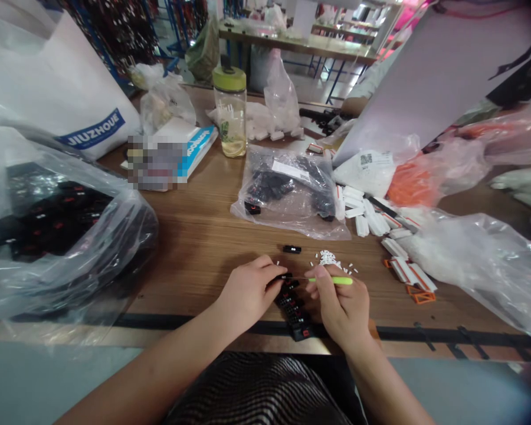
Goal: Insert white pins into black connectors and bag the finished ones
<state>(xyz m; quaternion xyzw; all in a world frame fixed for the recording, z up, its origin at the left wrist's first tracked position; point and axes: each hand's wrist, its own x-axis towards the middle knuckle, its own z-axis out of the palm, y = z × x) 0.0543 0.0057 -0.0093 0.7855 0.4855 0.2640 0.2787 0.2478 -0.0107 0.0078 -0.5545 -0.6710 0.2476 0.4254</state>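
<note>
My left hand (254, 284) is closed, its thumb and forefinger pinching a small black plastic part (285, 277). Between the fingers of my right hand (343, 301) is a thin tool with a yellow-green handle (343, 281); its fine metal shaft points left at that part. A row of similar black parts with red and white marks (294, 310) lies between my hands, reaching the table's front edge. Another black part (292, 249) sits alone just beyond them. Past my right fingers is a heap of tiny white pieces (328, 258).
A clear bag of black parts (287, 183) lies ahead, with a bottle (230, 112) behind it. White and orange pieces (402, 268) and plastic bags (482, 260) crowd the right. A large open bag of black parts (133, 236) stands left. Another person's arm (356, 105) shows at the back.
</note>
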